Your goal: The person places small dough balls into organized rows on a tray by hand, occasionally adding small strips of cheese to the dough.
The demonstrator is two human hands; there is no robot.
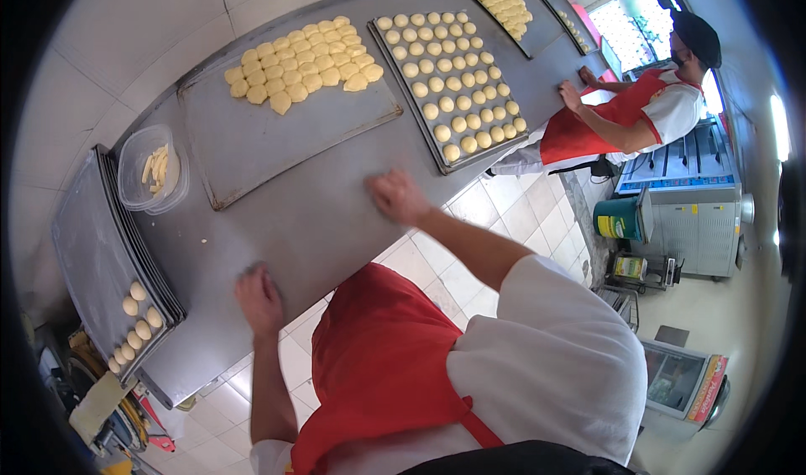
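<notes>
My left hand [260, 299] rests on the grey metal table [277, 223] near its front edge, fingers curled in. Farther right, my right hand [398, 197] is also closed, low over the table and slightly blurred. Whatever may be under or inside either hand is hidden. Beyond them lies a dark baking tray [252, 152] with a block of cut dough pieces [294, 59] packed along its far side and overhanging it. To the right of that, a second tray [445, 166] carries rows of round dough balls [453, 83].
Stacked trays [101, 223] at the left hold several dough balls [138, 334] on top. A clear plastic tub [130, 168] contains pale yellow strips [156, 166]. Two more dough trays [504, 13] [567, 17] lie far right, where a co-worker [630, 114] in a red apron leans hands on the table.
</notes>
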